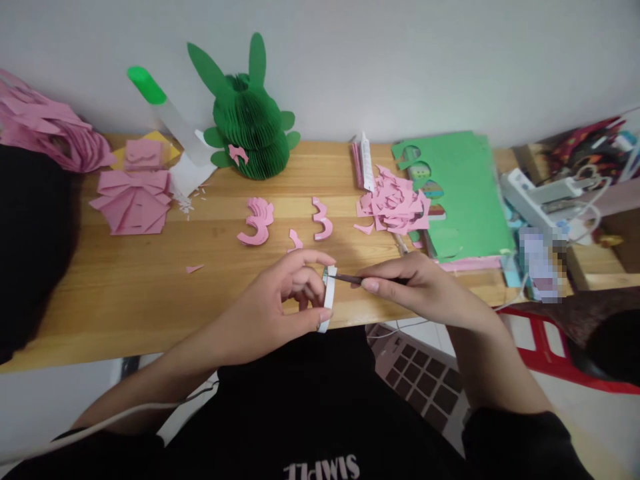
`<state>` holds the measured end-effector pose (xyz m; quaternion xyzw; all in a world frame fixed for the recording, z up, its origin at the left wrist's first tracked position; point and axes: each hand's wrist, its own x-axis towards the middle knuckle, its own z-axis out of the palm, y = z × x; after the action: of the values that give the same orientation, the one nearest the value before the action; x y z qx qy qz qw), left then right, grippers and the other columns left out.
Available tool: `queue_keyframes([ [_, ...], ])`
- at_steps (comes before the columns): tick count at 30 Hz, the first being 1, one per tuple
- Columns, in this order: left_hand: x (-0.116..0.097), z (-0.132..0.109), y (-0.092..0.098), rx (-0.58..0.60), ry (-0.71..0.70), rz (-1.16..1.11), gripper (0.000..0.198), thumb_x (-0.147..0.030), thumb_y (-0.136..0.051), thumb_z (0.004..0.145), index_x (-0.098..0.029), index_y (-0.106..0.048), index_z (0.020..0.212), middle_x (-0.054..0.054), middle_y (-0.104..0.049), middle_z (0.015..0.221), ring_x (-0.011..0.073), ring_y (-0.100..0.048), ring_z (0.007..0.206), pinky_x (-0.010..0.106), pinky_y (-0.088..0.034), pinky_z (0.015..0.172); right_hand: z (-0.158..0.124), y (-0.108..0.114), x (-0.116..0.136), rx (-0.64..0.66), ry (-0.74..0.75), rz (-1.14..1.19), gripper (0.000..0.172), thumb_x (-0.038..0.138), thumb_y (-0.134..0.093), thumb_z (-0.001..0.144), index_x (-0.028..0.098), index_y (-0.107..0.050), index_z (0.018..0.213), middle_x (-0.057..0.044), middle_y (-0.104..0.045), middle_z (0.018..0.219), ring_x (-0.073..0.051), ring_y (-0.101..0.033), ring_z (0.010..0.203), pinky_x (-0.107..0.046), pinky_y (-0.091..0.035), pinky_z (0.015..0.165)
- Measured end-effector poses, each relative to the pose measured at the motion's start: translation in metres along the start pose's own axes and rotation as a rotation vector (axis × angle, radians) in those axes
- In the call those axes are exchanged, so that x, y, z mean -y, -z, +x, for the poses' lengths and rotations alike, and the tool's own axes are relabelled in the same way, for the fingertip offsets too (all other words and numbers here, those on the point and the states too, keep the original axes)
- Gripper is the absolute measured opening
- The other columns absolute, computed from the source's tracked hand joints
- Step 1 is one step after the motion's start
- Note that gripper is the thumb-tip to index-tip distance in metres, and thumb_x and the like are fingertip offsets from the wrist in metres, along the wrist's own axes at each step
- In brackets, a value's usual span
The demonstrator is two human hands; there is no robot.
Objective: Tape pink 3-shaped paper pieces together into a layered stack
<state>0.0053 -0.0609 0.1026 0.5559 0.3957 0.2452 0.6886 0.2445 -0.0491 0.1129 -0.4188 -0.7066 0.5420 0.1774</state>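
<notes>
My left hand [285, 300] is closed around a white roll of tape [329, 298], held on edge over the front edge of the wooden table [125, 293]. My right hand [410, 283] pinches a thin dark tool [350, 279] whose tip touches the top of the roll. Just beyond my hands lie curved pink paper cut-outs [257, 223] and a second pink cut-out group [321, 220]. A pile of pink paper scraps [395, 202] sits further right.
A green honeycomb paper rabbit [249, 120] stands at the back by the wall, beside a glue tube with a green cap [167, 110]. Folded pink paper pieces [133, 197] lie left; green card sheets [460, 193] and a white glue gun [540, 197] lie right. A red stool [545, 353] stands below.
</notes>
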Motion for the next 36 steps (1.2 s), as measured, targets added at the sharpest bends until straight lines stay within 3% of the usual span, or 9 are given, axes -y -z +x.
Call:
queue_keyframes([
  [14,0.0,-0.003,0.0,-0.003,-0.025,0.03,0.032,-0.018,-0.065,0.079,-0.021,-0.052,0.109,-0.006,-0.056,0.073,0.0105,-0.056,0.069,0.026,-0.046,0.07,0.0,-0.001,-0.001,-0.018,-0.019,0.026,0.044,0.036,-0.056,0.094,0.018,-0.045,0.055,0.006,-0.025,0.056,-0.007,-0.021,0.051,-0.023,-0.02,0.044],
  [19,0.0,-0.002,-0.001,-0.005,-0.024,0.021,0.036,-0.019,-0.065,0.079,-0.022,-0.05,0.112,-0.006,-0.057,0.072,0.0111,-0.057,0.069,0.026,-0.046,0.068,0.0,0.0,0.001,-0.039,-0.039,-0.016,0.036,0.04,-0.058,0.092,0.015,-0.066,0.069,0.005,-0.036,0.057,-0.007,-0.027,0.052,-0.023,-0.023,0.045],
  [23,0.005,-0.006,0.004,-0.017,-0.059,0.073,0.04,-0.021,-0.065,0.08,-0.025,-0.05,0.116,-0.006,-0.057,0.071,0.0122,-0.058,0.068,0.026,-0.047,0.069,-0.002,0.003,-0.004,-0.042,-0.094,-0.037,0.039,0.048,-0.057,0.091,0.015,-0.075,0.082,0.003,-0.046,0.059,-0.009,-0.032,0.053,-0.023,-0.026,0.046],
  [26,0.016,-0.021,0.025,-0.205,-0.114,0.286,0.043,-0.023,-0.065,0.081,-0.028,-0.05,0.121,-0.005,-0.059,0.075,0.0138,-0.058,0.068,0.027,-0.048,0.069,-0.007,0.005,-0.015,-0.13,-0.132,-0.084,0.04,0.049,-0.058,0.09,0.015,-0.078,0.092,0.002,-0.053,0.061,-0.009,-0.036,0.053,-0.024,-0.027,0.047],
  [31,0.044,-0.063,0.096,-0.757,0.016,0.887,0.042,-0.015,-0.068,0.078,-0.031,-0.058,0.116,-0.008,-0.057,0.074,0.0136,-0.051,0.061,0.025,-0.031,0.054,-0.01,-0.001,-0.038,-0.201,-0.172,-0.038,0.041,0.05,-0.059,0.088,0.014,-0.078,0.089,-0.001,-0.061,0.064,-0.012,-0.046,0.056,-0.025,-0.035,0.051],
  [32,0.049,-0.07,0.111,-0.809,0.017,0.931,0.041,-0.014,-0.065,0.08,-0.031,-0.058,0.116,-0.009,-0.055,0.072,0.0124,-0.049,0.058,0.025,-0.028,0.053,-0.008,-0.003,-0.041,-0.207,-0.179,-0.021,0.041,0.051,-0.059,0.088,0.014,-0.078,0.086,-0.001,-0.061,0.063,-0.013,-0.047,0.056,-0.026,-0.036,0.052],
  [33,0.054,-0.076,0.123,-0.749,0.045,0.945,0.04,-0.015,-0.063,0.082,-0.032,-0.058,0.117,-0.01,-0.056,0.073,0.0115,-0.051,0.059,0.024,-0.029,0.054,-0.006,-0.006,-0.044,-0.215,-0.185,-0.007,0.041,0.051,-0.059,0.087,0.015,-0.077,0.083,-0.001,-0.062,0.063,-0.013,-0.048,0.057,-0.026,-0.038,0.053],
  [34,0.057,-0.079,0.132,-0.783,-0.003,0.947,0.036,-0.015,-0.062,0.082,-0.032,-0.06,0.114,-0.01,-0.053,0.07,0.01,-0.049,0.056,0.025,-0.029,0.053,-0.004,-0.009,-0.047,-0.226,-0.187,0.006,0.041,0.052,-0.059,0.087,0.015,-0.077,0.081,-0.001,-0.062,0.064,-0.014,-0.05,0.058,-0.027,-0.039,0.054],
  [36,0.061,-0.081,0.141,-0.761,-0.072,0.931,0.034,-0.017,-0.068,0.08,-0.032,-0.064,0.11,-0.009,-0.053,0.071,0.0099,-0.051,0.061,0.024,-0.033,0.054,0.001,-0.016,-0.05,-0.26,-0.187,0.037,0.041,0.053,-0.061,0.085,0.016,-0.076,0.08,-0.001,-0.062,0.065,-0.014,-0.051,0.059,-0.027,-0.041,0.055],
])
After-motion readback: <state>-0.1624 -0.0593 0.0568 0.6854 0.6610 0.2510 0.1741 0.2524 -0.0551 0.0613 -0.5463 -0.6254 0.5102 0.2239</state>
